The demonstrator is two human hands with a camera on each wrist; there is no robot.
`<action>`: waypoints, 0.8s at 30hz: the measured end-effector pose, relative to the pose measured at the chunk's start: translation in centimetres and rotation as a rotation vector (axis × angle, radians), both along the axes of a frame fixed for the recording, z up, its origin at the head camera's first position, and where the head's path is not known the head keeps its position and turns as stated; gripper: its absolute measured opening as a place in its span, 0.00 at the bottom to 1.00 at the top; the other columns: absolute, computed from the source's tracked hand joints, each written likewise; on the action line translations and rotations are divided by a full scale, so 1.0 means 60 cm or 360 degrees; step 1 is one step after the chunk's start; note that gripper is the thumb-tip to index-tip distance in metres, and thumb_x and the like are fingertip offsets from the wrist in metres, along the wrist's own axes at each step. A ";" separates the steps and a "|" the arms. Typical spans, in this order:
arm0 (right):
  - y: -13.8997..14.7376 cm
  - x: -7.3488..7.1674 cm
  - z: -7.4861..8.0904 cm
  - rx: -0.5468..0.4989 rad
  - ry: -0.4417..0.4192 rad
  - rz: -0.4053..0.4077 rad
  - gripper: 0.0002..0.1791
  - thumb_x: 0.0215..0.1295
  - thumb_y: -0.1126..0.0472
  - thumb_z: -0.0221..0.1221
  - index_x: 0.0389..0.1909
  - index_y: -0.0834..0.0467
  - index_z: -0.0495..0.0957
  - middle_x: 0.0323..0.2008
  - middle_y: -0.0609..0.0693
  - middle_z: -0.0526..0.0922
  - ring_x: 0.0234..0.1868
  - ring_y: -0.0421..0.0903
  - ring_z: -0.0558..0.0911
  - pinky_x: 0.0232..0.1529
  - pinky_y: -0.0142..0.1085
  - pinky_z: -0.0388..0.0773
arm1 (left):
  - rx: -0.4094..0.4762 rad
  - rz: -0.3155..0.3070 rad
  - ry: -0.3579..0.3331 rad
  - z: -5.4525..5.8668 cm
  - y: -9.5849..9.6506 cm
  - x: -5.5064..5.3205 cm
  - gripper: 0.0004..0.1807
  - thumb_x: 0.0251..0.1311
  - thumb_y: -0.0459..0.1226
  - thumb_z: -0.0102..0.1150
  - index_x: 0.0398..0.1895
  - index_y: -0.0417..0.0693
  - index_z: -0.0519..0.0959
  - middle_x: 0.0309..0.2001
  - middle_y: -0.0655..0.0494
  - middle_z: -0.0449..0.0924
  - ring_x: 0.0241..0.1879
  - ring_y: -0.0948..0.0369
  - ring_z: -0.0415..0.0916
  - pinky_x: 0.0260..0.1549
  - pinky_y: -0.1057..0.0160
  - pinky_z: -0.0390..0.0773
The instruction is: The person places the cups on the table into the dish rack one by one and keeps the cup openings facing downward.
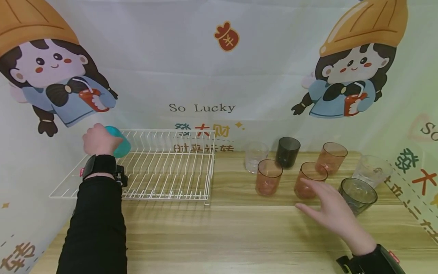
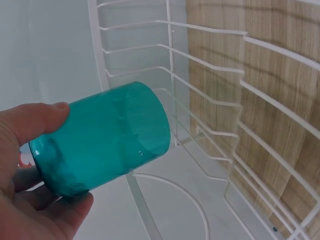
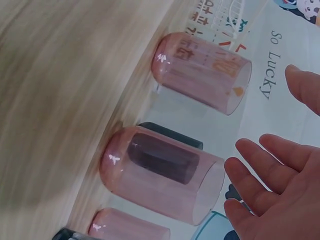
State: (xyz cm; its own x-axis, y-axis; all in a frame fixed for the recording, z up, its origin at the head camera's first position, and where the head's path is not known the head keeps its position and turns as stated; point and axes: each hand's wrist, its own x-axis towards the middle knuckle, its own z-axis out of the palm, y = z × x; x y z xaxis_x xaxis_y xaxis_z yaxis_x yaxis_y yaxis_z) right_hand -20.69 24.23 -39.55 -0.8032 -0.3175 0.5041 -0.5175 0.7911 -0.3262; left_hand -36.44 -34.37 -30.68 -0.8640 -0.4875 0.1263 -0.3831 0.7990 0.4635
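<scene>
My left hand [image 1: 100, 140] grips a teal cup [image 1: 118, 142] over the back left part of a white wire dish rack [image 1: 171, 154]. In the left wrist view the cup [image 2: 102, 137] lies tilted on its side, thumb on one side and fingers on the other, its mouth facing the rack wires [image 2: 205, 62]. My right hand [image 1: 333, 209] is held with fingers spread, just in front of a pink glass [image 1: 308, 186], holding nothing. In the right wrist view the fingertips are right at the rim of that upright pink glass [image 3: 155, 172].
Another pink glass [image 1: 269, 180] stands to the left, and a third pink glass [image 1: 332, 156] behind. Dark grey glasses [image 1: 288, 152] and clear glasses [image 1: 256, 160] are among them. A dark glass [image 1: 358, 198] stands beside my right hand. A printed cloth [image 1: 205, 76] hangs behind the table [image 1: 219, 236].
</scene>
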 end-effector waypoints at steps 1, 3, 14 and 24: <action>-0.002 0.000 0.001 -0.0005 0.0005 0.0006 0.38 0.50 0.58 0.74 0.61 0.68 0.73 0.54 0.65 0.80 0.53 0.65 0.77 0.54 0.63 0.70 | -0.0007 -0.0003 -0.0002 -0.001 0.001 0.000 0.39 0.61 0.46 0.60 0.62 0.22 0.60 0.58 0.23 0.65 0.58 0.31 0.62 0.52 0.35 0.74; -0.006 -0.002 0.003 -0.0014 0.0010 0.0015 0.37 0.51 0.58 0.74 0.61 0.67 0.73 0.54 0.64 0.80 0.53 0.65 0.77 0.54 0.63 0.70 | -0.0007 -0.0006 -0.0010 -0.004 0.002 0.000 0.38 0.61 0.46 0.60 0.62 0.22 0.61 0.58 0.23 0.64 0.58 0.31 0.62 0.52 0.35 0.74; -0.022 -0.006 0.002 -0.0035 -0.0017 0.0037 0.36 0.51 0.59 0.74 0.60 0.67 0.74 0.54 0.64 0.80 0.54 0.65 0.76 0.55 0.63 0.68 | -0.0030 -0.0019 -0.0082 -0.020 -0.006 0.000 0.37 0.60 0.45 0.61 0.61 0.24 0.62 0.57 0.23 0.65 0.57 0.30 0.64 0.50 0.36 0.75; -0.012 0.000 0.001 -0.0059 -0.0010 0.0013 0.36 0.52 0.59 0.74 0.62 0.65 0.73 0.54 0.62 0.80 0.54 0.64 0.77 0.54 0.61 0.71 | -0.0072 -0.0095 -0.0142 -0.025 0.000 -0.019 0.36 0.58 0.44 0.62 0.61 0.26 0.64 0.56 0.24 0.66 0.54 0.31 0.66 0.47 0.37 0.76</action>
